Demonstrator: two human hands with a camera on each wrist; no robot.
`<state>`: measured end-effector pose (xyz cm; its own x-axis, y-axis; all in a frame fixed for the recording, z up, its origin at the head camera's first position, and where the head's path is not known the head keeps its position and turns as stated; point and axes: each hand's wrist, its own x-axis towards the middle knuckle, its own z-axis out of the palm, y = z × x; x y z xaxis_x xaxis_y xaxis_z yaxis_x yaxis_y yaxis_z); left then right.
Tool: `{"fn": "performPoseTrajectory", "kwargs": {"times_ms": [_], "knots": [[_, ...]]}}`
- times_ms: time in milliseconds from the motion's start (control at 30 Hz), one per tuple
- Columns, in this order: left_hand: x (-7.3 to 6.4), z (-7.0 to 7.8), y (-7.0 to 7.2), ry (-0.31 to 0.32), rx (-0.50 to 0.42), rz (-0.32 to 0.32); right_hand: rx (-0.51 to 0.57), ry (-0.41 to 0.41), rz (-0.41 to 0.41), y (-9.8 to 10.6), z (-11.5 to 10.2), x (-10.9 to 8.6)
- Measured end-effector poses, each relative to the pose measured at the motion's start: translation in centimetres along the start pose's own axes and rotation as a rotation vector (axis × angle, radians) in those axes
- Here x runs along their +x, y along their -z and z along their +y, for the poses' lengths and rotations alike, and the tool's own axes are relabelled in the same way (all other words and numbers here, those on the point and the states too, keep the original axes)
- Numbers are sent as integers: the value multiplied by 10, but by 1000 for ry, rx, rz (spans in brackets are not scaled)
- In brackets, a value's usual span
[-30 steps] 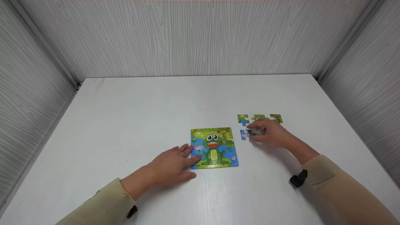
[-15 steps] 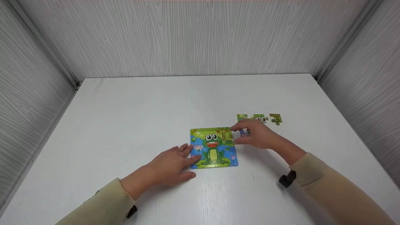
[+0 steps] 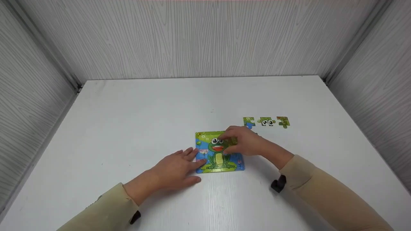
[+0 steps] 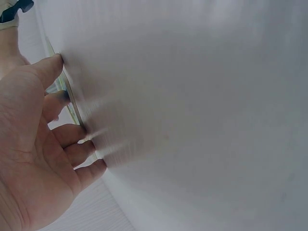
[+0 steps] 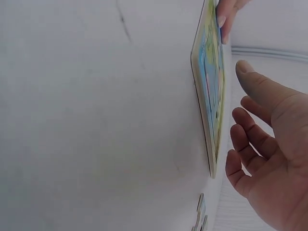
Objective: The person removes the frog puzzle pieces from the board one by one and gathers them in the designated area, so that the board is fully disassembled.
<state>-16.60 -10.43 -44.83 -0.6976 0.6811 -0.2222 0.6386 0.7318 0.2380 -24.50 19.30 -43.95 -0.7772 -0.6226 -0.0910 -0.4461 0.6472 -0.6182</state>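
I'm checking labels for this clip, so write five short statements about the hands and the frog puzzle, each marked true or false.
1. The left hand touches the frog board. True.
2. The right hand is over the frog board. True.
3. The right hand grips a loose piece. False: no piece shows in its fingers.
4. The eyes piece lies between two other loose pieces. True.
5. The loose pieces lie to the left of the frog board. False: they lie to its right.
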Motion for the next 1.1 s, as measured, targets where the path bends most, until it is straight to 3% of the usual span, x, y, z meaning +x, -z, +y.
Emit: {"fn": "performPoseTrajectory", "kwargs": {"times_ms": [600, 833, 1100], "knots": [[0, -1, 1, 1, -5, -16, 8, -68, -94, -9, 0, 9], [0, -1, 2, -26, 8, 12, 81, -70, -104, -9, 1, 10], [0, 6, 4, -45, 52, 39, 88, -76, -109, -11, 4, 11]]}}
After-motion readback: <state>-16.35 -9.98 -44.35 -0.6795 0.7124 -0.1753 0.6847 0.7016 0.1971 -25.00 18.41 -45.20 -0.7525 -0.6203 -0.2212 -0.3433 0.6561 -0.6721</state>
